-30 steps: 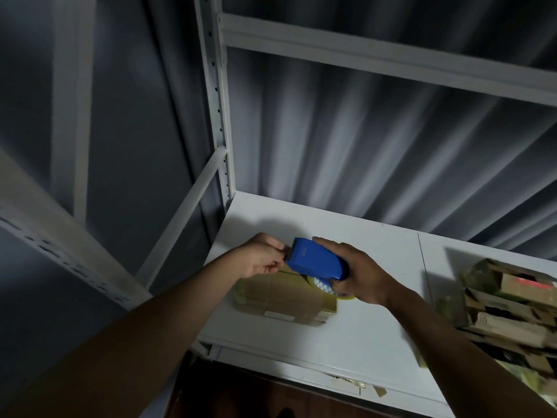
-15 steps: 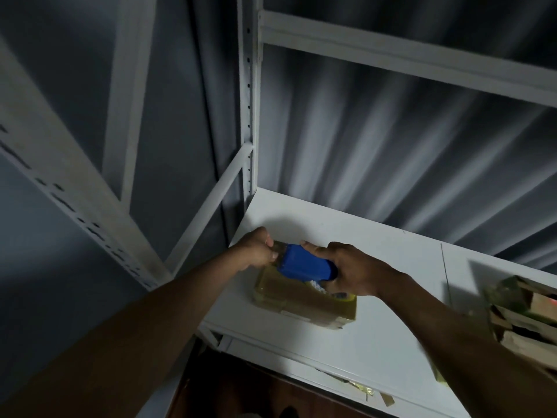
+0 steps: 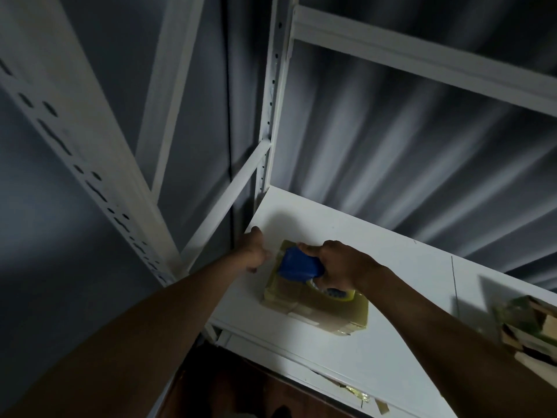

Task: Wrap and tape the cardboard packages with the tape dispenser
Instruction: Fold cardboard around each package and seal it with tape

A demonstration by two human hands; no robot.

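White shelf board (image 3: 407, 297) in a dim rack, corrugated wall behind. Cardboard package (image 3: 316, 303) lies flat near shelf's front-left corner, already glossy w/ tape. Right hand (image 3: 340, 263) grips blue tape dispenser (image 3: 298, 265) on pkg's top, toward its 10 o'clock end. Left hand (image 3: 253, 251) at pkg's 9 o'clock edge; grip or just touching, can't tell. My read: keep dispenser low, pull steady, left hand pinning the tape end.
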